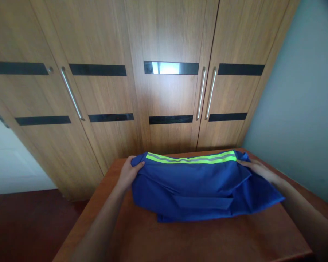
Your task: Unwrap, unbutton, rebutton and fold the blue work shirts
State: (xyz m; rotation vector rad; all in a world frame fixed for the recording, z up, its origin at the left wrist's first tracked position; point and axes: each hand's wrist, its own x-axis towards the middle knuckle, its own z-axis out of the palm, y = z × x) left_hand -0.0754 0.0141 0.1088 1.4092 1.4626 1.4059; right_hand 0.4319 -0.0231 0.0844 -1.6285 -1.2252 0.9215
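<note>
Cloth [191,182]: blue, creased | strip [191,159]: lime-grey, wavy | hands [129,171] [256,169]: pinching ends

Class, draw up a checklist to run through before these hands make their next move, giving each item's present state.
1. Left hand gripping the blue cloth: ok.
2. Right hand gripping it near the stripe's other end: ok.
3. Yellow-green stripe uncovered between the hands: ok.
4. Cloth smooth below the stripe: not ok, folds show.
5. Underside free of bunching: cannot tell, hidden.
</note>
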